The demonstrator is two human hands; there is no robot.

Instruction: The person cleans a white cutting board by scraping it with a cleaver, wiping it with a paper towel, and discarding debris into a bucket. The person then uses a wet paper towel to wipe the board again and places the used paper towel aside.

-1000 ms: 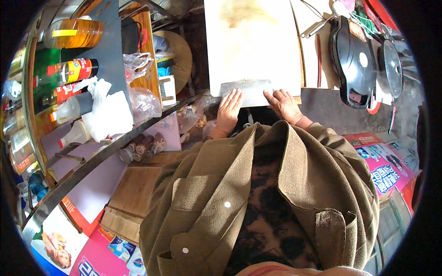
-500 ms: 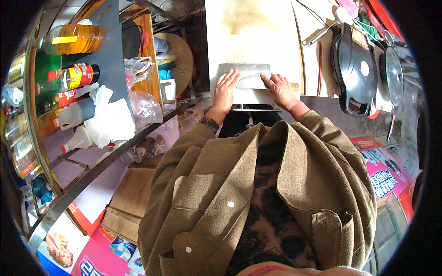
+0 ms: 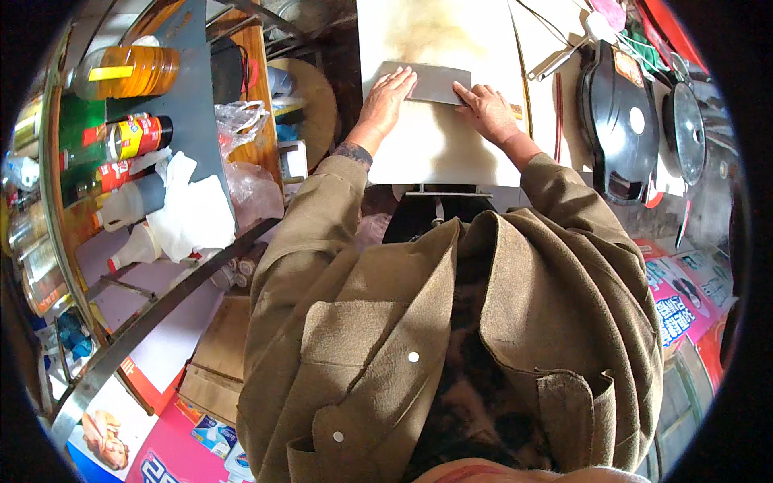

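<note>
A wide, grey-bladed cleaver (image 3: pixel 439 83) lies across a pale white board (image 3: pixel 435 157), its blade tilted. My left hand (image 3: pixel 388 101) grips the blade's left end, fingers laid over its top. At the other end my right hand (image 3: pixel 489 113) is closed round the handle, with thumb and forefinger against the blade; a bit of brown handle shows beyond my fingers. A brownish patch (image 3: pixel 427 32), powder or stain, spreads over the board farther away. What lies under the blade is hidden.
To the right stand a black electric pan (image 3: pixel 620 125) and a glass lid (image 3: pixel 686 133). On the left, a shelf holds a bottle of amber liquid (image 3: pixel 133 71), a jar with a yellow and red label (image 3: pixel 141 137) and a white plastic bag (image 3: pixel 193 205). A metal rail (image 3: pixel 161 330) runs below.
Both hands have pushed the cleaver away from me across the board, from near its front edge toward the brownish patch. My arms have stretched out with it.
</note>
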